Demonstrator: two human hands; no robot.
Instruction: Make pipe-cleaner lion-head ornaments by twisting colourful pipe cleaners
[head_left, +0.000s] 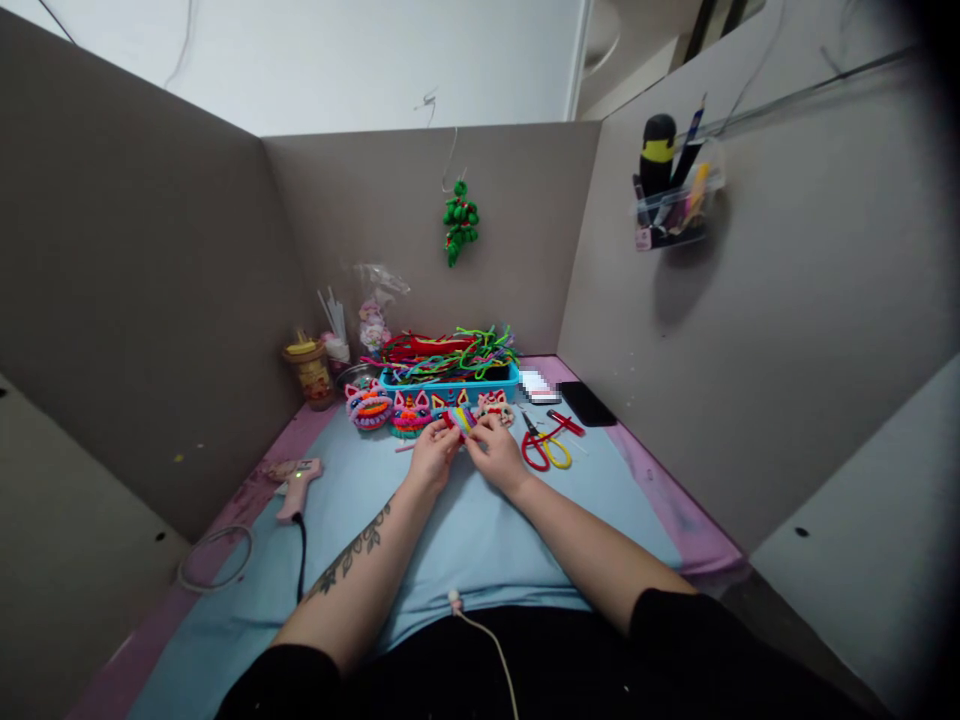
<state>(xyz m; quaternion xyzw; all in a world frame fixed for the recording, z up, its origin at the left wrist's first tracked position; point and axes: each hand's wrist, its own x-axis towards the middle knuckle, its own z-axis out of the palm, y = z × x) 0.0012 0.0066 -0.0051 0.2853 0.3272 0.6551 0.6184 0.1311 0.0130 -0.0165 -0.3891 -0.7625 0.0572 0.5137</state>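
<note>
A small striped piece (460, 420) in red, yellow, blue and purple is held between my two hands above the blue cloth (480, 530). My left hand (436, 450) pinches its left side with the fingertips. On the right side, the fingers of my right hand (495, 448) are closed round it. Just behind the hands stand colourful fuzzy animal-face figures, among them a pink and orange one (368, 405) and another pink one (411, 412). Part of the held piece is hidden by my fingers.
Behind the figures, a blue basket (450, 382) holds fuzzy stems. Scissors (546, 450) and a black phone (587, 403) lie right. A pink glue gun (298, 488) with a cord lies left, near a brown cup (311, 375). Grey panels (427, 165) enclose the table.
</note>
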